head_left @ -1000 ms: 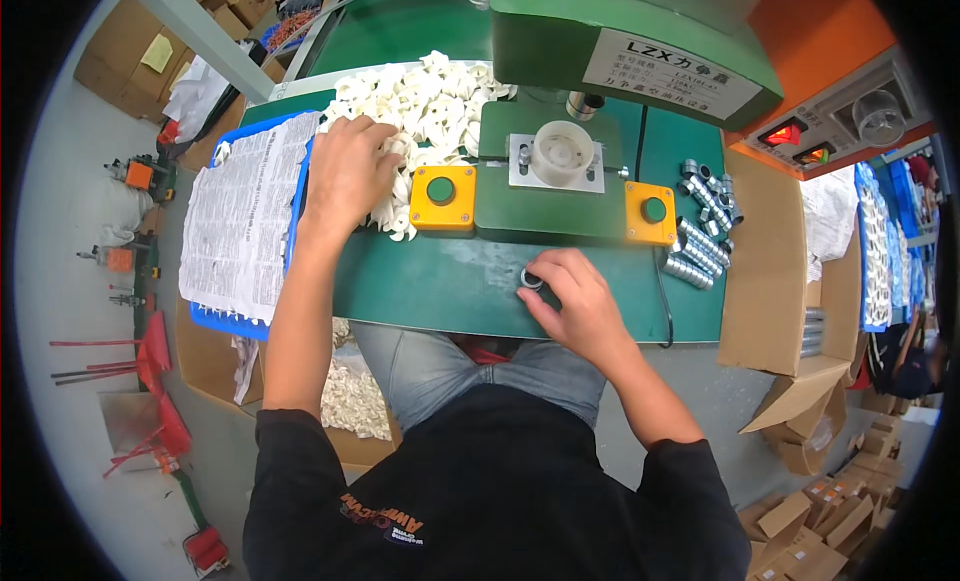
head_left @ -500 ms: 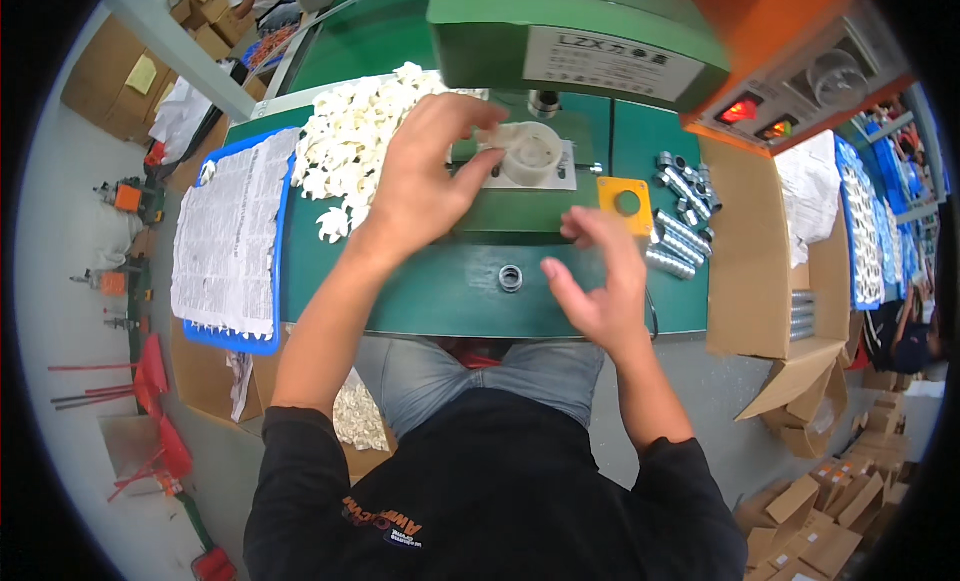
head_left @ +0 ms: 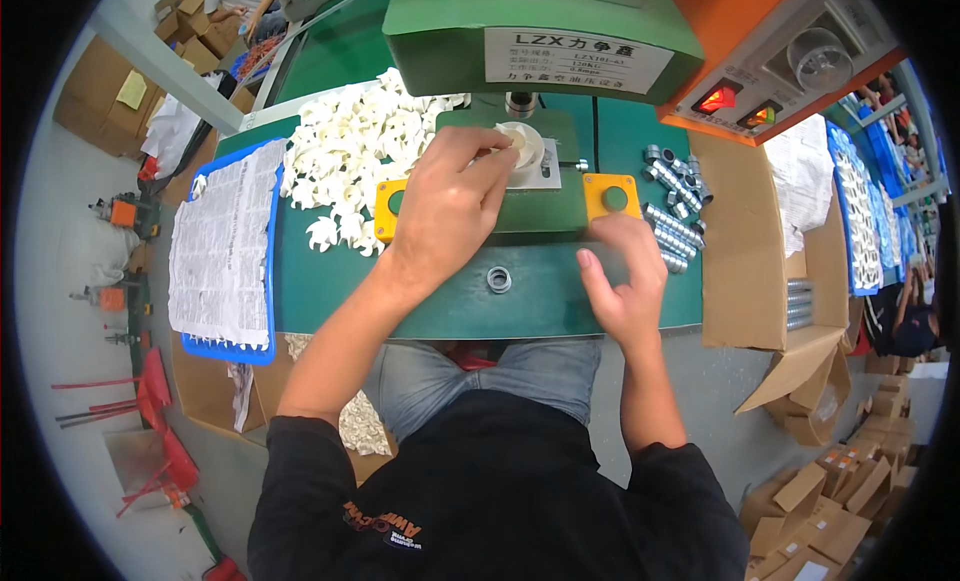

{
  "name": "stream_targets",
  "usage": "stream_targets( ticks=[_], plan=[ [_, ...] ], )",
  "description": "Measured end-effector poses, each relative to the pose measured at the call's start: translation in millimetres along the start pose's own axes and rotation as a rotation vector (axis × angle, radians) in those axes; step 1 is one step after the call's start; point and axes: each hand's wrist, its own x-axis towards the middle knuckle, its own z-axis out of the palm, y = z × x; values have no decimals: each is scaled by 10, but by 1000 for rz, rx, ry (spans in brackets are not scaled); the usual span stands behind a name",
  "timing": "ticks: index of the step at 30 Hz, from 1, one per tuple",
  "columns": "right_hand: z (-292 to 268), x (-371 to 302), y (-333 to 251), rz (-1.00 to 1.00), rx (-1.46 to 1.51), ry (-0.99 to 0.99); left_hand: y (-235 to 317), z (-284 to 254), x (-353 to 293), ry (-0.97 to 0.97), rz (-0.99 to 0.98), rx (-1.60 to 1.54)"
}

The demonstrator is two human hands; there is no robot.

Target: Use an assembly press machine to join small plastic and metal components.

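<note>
Far left of my fingers, a blue tray (head_left: 268,353) lies on the green tabletop (head_left: 330,291). It holds rows of small white parts under a printed paper sheet (head_left: 222,246), which I judge keeps them covered.

Between the tray and my left hand (head_left: 447,213), a loose heap of white plastic parts (head_left: 352,156) lies directly on the tabletop, in no container, within short reach of that hand.

My left hand extends over the press fixture. Its fingers (head_left: 490,171) are drawn together on a white round part (head_left: 523,141) seated on the grey fixture plate (head_left: 548,176) below the ram (head_left: 519,103). The grip is from above, so the part sits centred under the ram. The hand covers most of the left yellow button block (head_left: 388,209).

Just below these fingers, a metal ring (head_left: 499,279) lies flat and alone on the tabletop, apart from both hands.

My right hand (head_left: 622,276) rests at the tabletop's near edge, just below the right yellow button block (head_left: 610,196). Its fingers are loosely curled and partly apart. They hold nothing that I can see.

Right of those fingers, threaded metal fittings (head_left: 672,196) lie in a loose group against an open cardboard box (head_left: 740,251). What the box holds is hidden.
</note>
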Motion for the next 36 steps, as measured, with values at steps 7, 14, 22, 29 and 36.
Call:
stream_targets(
  ticks=[7,14,22,29,36],
  plan=[
    [-96,9,116,-12,-79,49,47,183,-124,169,-132,-137],
    [-179,66,189,2,-143,45,43,192,-66,171,-170,-109],
    [-154,73,279,35,-167,39,-47,51,-50,68,-239,-119],
    [-242,166,293,7,-304,-19,-111,-412,-446,44,-248,214],
    [-121,183,364,-94,-361,-126,-125,-603,-828,-140,-225,394]
  ],
)
